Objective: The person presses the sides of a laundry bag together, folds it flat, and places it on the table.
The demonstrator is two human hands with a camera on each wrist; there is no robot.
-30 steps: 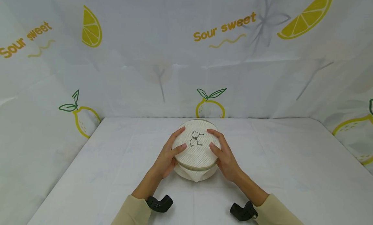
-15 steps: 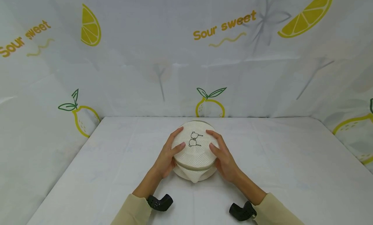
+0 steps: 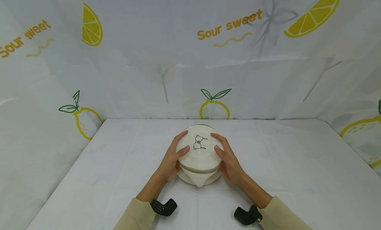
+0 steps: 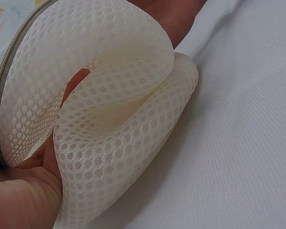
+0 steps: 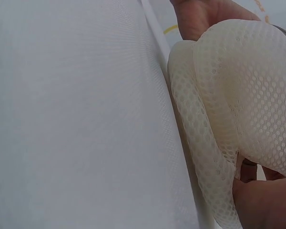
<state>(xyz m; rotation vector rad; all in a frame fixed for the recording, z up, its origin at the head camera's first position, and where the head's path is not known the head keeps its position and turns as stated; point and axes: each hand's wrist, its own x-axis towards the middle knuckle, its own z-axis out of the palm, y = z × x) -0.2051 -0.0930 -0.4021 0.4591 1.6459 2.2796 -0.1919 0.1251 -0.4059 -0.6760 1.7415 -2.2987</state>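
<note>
A round cream mesh laundry bag (image 3: 202, 160) stands on the table between both hands, a small dark line drawing on its top and a zipper (image 4: 5, 76) around its upper edge. Its soft side wall folds inward, and a pointed bulge sticks out toward me at the front. My left hand (image 3: 171, 160) grips the left side, thumb and forefinger over the top. On the right side my right hand (image 3: 230, 160) grips it the same way. The other fingers are partly hidden behind the mesh; in the right wrist view some (image 5: 250, 169) show beneath the fold.
The bag stands on a white cloth-covered table (image 3: 134, 150). Behind it and at the sides hangs a white curtain (image 3: 134, 84) printed with lemons and lettering. Black wrist devices (image 3: 164, 207) sit at both cuffs of the beige sleeves (image 3: 135, 216).
The bag's top has tipped and sunk slightly toward me, and the front bulge reaches a little lower. Both hands keep their grip almost in place.
</note>
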